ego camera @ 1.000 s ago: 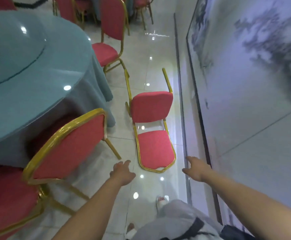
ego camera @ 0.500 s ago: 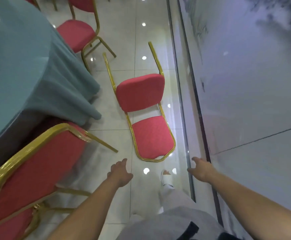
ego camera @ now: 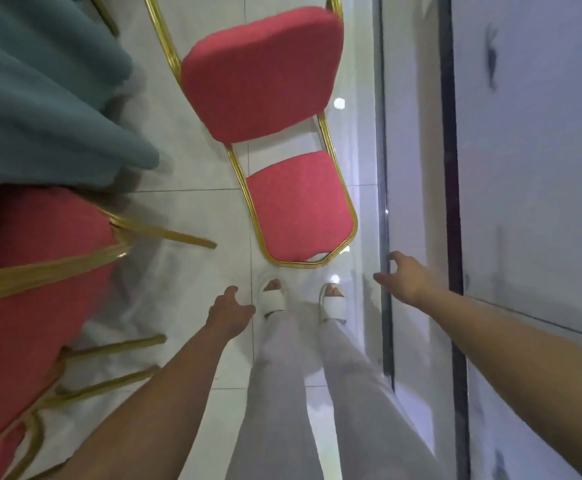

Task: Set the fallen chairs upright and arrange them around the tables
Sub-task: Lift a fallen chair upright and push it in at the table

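Moved: person stepped closer; fallen chair (ego camera: 300, 202) now sits top centre, feet just short of its backrest.
Chair: on its back on the floor (ego camera: 185, 278), legs toward top of frame.
Left grip (ego camera: 229, 311): wide, empty.
Right grip (ego camera: 407, 278): wide, empty; the two are spread, likely to take both backrest sides.
Counter: tablecloth (ego camera: 40, 98) upper left.

Red, gold-framed fallen chair (ego camera: 282, 161) lies on its back beside the wall.
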The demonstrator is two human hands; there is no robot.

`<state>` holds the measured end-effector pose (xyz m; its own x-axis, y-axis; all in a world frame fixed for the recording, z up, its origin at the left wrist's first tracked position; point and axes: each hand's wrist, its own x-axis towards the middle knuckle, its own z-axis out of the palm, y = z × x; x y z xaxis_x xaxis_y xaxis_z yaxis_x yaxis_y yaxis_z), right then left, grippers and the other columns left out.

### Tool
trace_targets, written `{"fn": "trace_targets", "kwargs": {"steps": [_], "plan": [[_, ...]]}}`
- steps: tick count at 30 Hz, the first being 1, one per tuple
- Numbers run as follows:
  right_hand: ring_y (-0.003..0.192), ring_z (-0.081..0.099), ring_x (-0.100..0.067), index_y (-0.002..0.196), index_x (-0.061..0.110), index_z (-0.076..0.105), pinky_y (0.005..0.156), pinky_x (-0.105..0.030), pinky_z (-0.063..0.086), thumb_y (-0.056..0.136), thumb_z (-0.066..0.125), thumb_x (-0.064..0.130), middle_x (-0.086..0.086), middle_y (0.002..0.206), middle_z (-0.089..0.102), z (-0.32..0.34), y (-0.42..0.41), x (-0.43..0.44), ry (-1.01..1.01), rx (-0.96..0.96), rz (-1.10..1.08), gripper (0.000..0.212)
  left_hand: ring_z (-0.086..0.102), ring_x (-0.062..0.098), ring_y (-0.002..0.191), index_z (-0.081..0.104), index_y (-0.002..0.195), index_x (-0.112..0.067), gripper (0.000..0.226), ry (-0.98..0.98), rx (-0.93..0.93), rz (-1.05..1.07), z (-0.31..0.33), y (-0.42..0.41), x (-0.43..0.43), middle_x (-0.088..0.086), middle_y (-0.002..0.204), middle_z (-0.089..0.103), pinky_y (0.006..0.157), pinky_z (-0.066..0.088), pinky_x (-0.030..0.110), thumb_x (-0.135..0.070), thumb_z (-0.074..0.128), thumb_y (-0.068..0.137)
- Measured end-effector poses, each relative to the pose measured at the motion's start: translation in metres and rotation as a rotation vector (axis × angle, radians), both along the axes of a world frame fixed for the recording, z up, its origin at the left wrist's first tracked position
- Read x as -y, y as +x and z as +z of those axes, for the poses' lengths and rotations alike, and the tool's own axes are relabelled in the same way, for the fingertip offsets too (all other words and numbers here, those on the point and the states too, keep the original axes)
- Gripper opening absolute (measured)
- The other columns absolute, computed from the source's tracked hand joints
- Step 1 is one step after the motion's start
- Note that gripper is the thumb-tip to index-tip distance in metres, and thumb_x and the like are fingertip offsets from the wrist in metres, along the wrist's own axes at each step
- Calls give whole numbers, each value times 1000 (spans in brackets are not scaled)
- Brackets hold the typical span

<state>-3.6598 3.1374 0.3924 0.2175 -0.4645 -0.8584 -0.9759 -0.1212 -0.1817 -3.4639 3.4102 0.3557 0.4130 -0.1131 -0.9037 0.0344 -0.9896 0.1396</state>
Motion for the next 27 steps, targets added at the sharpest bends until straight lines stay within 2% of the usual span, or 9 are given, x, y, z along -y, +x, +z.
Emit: {"fn": "trace_targets", "kwargs": {"steps": [2, 3, 6, 10, 15, 18, 21, 24, 27], "plan": [[126, 50, -34, 149, 16, 33, 98, -41, 45, 93, 63, 36, -11, 152, 39, -41, 12, 6, -16, 9, -50, 66, 43, 33, 133, 28, 151, -16, 72, 3, -40, 4, -48, 10, 11, 16, 150, 38, 105, 41, 37, -29, 63, 90], [124, 51, -34, 148, 15, 34, 99, -41, 45, 92, 64, 36, -11, 151, 40, -63, 18, 8, -16, 16, -63, 67, 43, 32, 133, 28, 152, -16, 72, -3, -53, -1, -74, 15, 17, 16, 150, 37, 104, 40, 36, -30, 63, 90], [100, 53, -26, 145, 18, 39, 82, -32, 44, 87, 68, 38, -14, 143, 47, -135, 30, 11, -2, 1, -66, 68, 45, 32, 131, 29, 152, -15, 72, -18, -63, -21, -152, 29, 34, 16, 149, 40, 98, 40, 30, -32, 63, 91], [122, 51, -33, 147, 18, 34, 86, -34, 42, 81, 75, 42, -12, 146, 43, -237, 41, 14, 52, -42, -58, 82, 49, 33, 126, 31, 150, -16, 70, -7, -49, 67, -249, 46, 45, 15, 143, 46, 98, 42, 33, -33, 62, 89], [116, 51, -28, 147, 14, 31, 85, -35, 40, 73, 83, 42, -10, 140, 46, -348, 57, 36, 19, -6, -249, 95, 49, 31, 126, 28, 151, -18, 81, -41, -52, 200, -351, 59, 53, 12, 147, 43, 90, 39, 32, -45, 67, 86], [122, 47, -30, 148, 14, 27, 87, -38, 41, 66, 87, 45, -9, 140, 44, -402, 61, 55, 5, -10, -375, 106, 49, 32, 127, 24, 152, -20, 86, -52, -64, 322, -405, 68, 56, 13, 146, 45, 102, 43, 41, -52, 67, 85], [114, 49, -26, 146, 18, 22, 78, -36, 39, 63, 91, 42, -4, 135, 45, -445, 66, 78, 18, 40, -484, 111, 45, 31, 131, 26, 152, -21, 86, -76, -93, 470, -452, 73, 61, 9, 149, 42, 106, 40, 50, -58, 63, 85], [89, 55, -15, 148, 22, 13, 62, -28, 41, 71, 85, 37, 1, 120, 51, -479, 80, 101, 43, 98, -552, 107, 47, 29, 130, 29, 151, -22, 77, -145, -136, 533, -486, 70, 65, 3, 148, 45, 101, 42, 51, -64, 51, 91], [86, 63, -17, 138, 18, 35, 55, -27, 49, 72, 85, 34, -2, 118, 60, -500, 92, 117, 110, 117, -589, 84, 54, 29, 124, 28, 149, -27, 70, -209, -176, 581, -500, 64, 63, 0, 146, 48, 101, 45, 54, -65, 44, 93]]}}
